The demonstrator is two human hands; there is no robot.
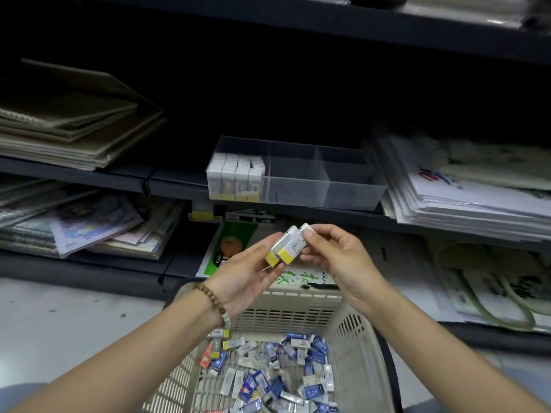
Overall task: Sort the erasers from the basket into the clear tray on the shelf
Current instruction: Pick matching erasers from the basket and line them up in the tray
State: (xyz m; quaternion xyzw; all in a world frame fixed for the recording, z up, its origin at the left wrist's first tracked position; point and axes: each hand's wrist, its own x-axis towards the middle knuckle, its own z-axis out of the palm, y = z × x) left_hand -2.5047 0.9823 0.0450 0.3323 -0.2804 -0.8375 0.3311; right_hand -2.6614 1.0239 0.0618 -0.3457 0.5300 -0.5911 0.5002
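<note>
Head view: we see both hands raised above the basket [356, 347], just in front of the shelf [167, 186]. The left hand [247, 275] holds two boxed erasers [287, 248], white with yellow ends, side by side and tilted, its fingers [259, 251] curled under them. The right hand [337, 257] pinches the upper end of the same pair between thumb and fingers [323, 234]; the other fingers are loosely curled. A beaded bracelet [210, 296] sits on the left wrist. The clear tray [328, 186] stands at the front edge of the shelf, above and behind the hands, well apart from them. Its left compartment holds upright rows of white erasers with yellow ends [235, 177], packed together against the front wall. The basket, beige and slotted, is below the hands on the floor side, with loose erasers [268, 380] heaped on its bottom, mostly blue-and-white wrappers, a few red or yellow. A stack of notebooks [68, 120] lies on the shelf left of the tray; a stack of papers [462, 192] lies right of it, touching the tray's right end.
</note>
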